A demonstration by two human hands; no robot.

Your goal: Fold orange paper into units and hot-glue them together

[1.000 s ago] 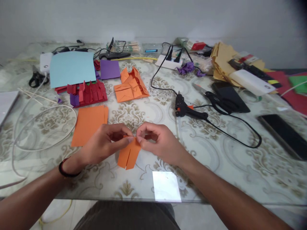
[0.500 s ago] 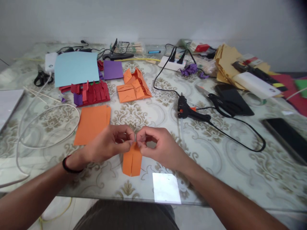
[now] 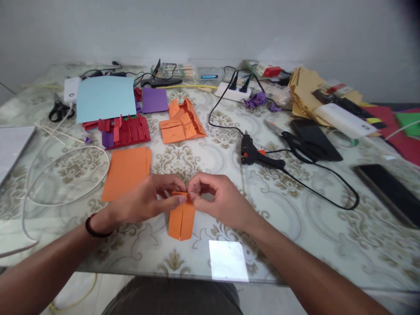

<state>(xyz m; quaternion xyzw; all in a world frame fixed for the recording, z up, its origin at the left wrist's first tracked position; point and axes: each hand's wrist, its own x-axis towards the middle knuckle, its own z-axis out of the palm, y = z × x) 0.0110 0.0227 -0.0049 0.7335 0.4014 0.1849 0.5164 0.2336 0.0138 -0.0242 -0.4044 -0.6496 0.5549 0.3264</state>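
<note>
A folded piece of orange paper (image 3: 181, 221), creased down its middle, lies near the front of the table. My left hand (image 3: 154, 197) pinches its far edge from the left, thumb on top. From the right, my right hand (image 3: 213, 199) grips the same far end between thumb and fingers. My fingertips nearly meet there and partly cover the top of the paper. Left of my hands is a stack of flat orange sheets (image 3: 126, 173). Beyond them sit folded orange paper pieces (image 3: 182, 127) and folded red paper pieces (image 3: 129, 131).
To the right lie a black glue gun (image 3: 260, 155) with its cord, scissors (image 3: 302, 146) and a phone (image 3: 390, 190). Light blue paper (image 3: 105, 99), purple paper (image 3: 155, 100) and a white power strip (image 3: 232, 92) are farther back. A white cable (image 3: 68, 203) loops at left.
My left thumb has shifted slightly right along the far edge, and more of the folded edge shows between my hands. The camera view has moved a little.
</note>
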